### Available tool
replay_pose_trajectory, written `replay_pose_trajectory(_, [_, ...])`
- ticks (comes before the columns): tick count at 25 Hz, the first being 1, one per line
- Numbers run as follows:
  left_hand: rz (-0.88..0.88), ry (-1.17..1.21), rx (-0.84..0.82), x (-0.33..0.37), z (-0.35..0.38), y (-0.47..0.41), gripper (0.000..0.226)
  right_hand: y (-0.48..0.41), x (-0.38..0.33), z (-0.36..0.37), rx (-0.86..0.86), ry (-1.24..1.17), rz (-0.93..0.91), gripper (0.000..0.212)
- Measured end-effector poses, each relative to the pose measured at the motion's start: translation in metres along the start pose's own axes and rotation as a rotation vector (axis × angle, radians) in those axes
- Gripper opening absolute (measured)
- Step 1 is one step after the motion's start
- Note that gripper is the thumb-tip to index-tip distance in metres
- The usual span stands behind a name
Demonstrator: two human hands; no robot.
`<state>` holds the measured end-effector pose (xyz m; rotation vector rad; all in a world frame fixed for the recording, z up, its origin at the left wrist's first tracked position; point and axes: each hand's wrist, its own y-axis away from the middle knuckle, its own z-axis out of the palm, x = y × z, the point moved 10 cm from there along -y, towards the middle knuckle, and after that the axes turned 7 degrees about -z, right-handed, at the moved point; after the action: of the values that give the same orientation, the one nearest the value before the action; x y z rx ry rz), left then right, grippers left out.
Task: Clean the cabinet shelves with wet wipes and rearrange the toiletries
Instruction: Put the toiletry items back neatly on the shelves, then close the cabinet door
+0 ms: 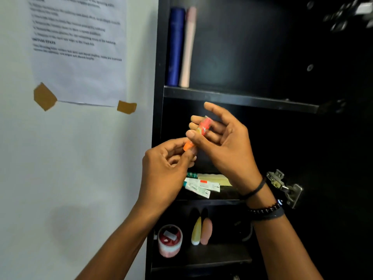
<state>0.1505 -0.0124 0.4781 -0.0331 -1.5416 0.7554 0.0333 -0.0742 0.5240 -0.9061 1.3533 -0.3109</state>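
In front of the black cabinet's middle shelf I hold a small red-orange tube [203, 126]. My right hand [224, 144] pinches its body between thumb and fingers, index finger raised. My left hand [167, 164] pinches the tube's orange cap end [188, 146] from below. On the middle shelf [226, 197], behind my hands, lie white and green tubes [201, 186] and a yellow sachet [218, 178]. A blue bottle [176, 47] and a pink bottle [188, 47] stand at the left of the upper shelf [242, 99].
The lower shelf [212, 257] carries a red-and-white jar [170, 240], a yellow tube [196, 231] and a pink tube [206, 231]. A metal door hinge [286, 187] sticks out at the right. A taped paper sheet [78, 47] hangs on the white wall at left.
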Motion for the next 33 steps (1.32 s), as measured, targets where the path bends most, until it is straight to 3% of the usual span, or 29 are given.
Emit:
replay_pose_trajectory(3, [0.173, -0.128, 0.068, 0.046, -0.006, -0.011, 0.029, -0.025, -0.045, -0.001, 0.012, 0.054, -0.116, 0.05])
replay_pose_trajectory(7, [0.534, -0.613, 0.32, 0.102, -0.019, -0.022, 0.042, -0.081, -0.086, -0.022, 0.177, 0.245, -0.249, 0.038])
replay_pose_trajectory(10, [0.545, -0.836, 0.365, 0.106, -0.021, -0.04, 0.045, -0.12, -0.085, -0.027, 0.22, 0.471, -0.226, 0.036])
replay_pose_trajectory(13, [0.515, -0.945, 0.325, 0.096, -0.019, -0.047, 0.047, -0.136, -0.066, -0.012, 0.145, 0.666, -0.162, 0.034])
replay_pose_trajectory(26, [0.489, -0.983, 0.26, 0.084, -0.017, -0.049, 0.052, -0.127, -0.051, -0.003, 0.072, 0.77, -0.081, 0.058])
replay_pose_trajectory(29, [0.507, -0.944, 0.263, 0.083, -0.016, -0.042, 0.053, -0.11, -0.061, -0.015, 0.16, 0.728, -0.116, 0.058])
replay_pose_trajectory(33, [0.55, -0.851, 0.228, 0.069, 0.002, -0.009, 0.054, -0.043, -0.074, -0.038, 0.367, 0.624, -0.261, 0.036])
